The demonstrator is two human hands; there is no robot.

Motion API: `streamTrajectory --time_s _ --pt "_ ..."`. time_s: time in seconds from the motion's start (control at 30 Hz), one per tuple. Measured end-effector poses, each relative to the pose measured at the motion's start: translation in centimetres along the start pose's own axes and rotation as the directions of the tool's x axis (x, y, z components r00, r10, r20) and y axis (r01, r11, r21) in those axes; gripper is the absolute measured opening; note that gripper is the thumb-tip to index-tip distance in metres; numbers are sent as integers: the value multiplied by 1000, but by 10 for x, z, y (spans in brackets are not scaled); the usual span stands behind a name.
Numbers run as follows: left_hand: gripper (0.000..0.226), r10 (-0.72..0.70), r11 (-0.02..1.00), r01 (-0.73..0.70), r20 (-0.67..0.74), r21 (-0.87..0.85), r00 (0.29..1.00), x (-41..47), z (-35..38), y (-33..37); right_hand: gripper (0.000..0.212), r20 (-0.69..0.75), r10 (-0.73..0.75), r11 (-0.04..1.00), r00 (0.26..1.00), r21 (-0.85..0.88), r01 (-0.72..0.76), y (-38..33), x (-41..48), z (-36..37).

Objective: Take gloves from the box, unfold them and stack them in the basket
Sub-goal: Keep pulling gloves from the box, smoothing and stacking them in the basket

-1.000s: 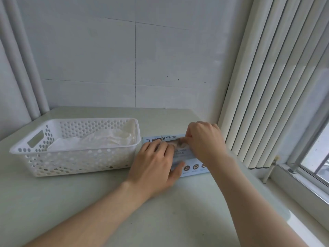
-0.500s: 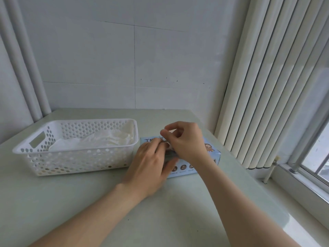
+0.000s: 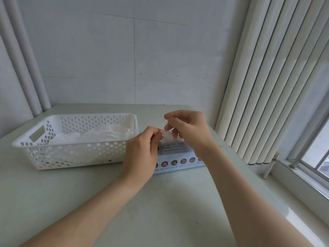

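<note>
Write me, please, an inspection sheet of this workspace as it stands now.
Surface: pale table.
Job's things: white perforated basket on the left, holding a heap of gloves; light blue glove box just to its right; one translucent glove held above the box.
Clutter: nothing seen.
Hands: left hand and right hand both pinch the translucent glove.
Cables: nothing seen.
Surroundings: white wall behind; vertical blinds and window at right; pipes at left.
</note>
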State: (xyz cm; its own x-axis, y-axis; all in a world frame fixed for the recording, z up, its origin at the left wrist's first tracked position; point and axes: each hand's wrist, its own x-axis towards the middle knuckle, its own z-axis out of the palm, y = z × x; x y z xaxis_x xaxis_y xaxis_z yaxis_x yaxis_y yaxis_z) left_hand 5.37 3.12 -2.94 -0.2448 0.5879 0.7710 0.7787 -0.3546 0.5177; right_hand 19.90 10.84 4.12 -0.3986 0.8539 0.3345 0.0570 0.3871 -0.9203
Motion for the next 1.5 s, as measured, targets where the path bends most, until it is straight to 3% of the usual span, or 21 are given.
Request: streamTrajectory --time_s 0.07,0.27,0.47,0.57,0.73,0.87,1.0,1.07,1.13,1.23,1.33,1.5 --pt "11 14 999 -14 -10 35 1000 1 -2 1 26 -17 -68 994 998 -85 67 3 1 -5" --pt "18 -47 997 48 -21 63 999 6 -4 4 29 205 -132 829 970 -514 222 22 2 -1" --pt "18 -266 956 253 -81 -147 961 18 -17 15 10 162 -251 701 954 -649 295 37 8 1" --pt "17 -271 947 236 -145 -220 952 22 -25 19 10 167 -248 695 954 -656 295 40 9 2" --pt "4 -119 992 107 -199 -72 973 21 -24 15 17 118 -337 740 934 -581 340 31 7 7" --pt "55 47 998 -48 -23 -46 999 17 -24 18 34 55 -432 706 900 -601 375 33 9 11" --pt "75 203 957 -208 46 201 978 17 -26 17 16 62 -453 649 889 -661 376 37 11 14" --pt "66 288 907 -290 53 304 956 17 -28 14 20 29 -468 656 883 -658 369 32 11 18" --pt "43 386 854 -368 27 368 922 18 -30 9 22 3 -472 662 882 -659 357 27 12 20" --pt "18 419 858 -391 -11 334 908 20 -33 4 4 9 -521 662 853 -626 411 27 9 23" --pt "11 351 918 -336 -40 209 935 22 -38 6 20 27 -558 626 830 -643 442 30 8 26" --pt "8 69 998 -64 -230 27 971 24 -43 11 22 -21 -487 618 873 -714 328 38 10 20"
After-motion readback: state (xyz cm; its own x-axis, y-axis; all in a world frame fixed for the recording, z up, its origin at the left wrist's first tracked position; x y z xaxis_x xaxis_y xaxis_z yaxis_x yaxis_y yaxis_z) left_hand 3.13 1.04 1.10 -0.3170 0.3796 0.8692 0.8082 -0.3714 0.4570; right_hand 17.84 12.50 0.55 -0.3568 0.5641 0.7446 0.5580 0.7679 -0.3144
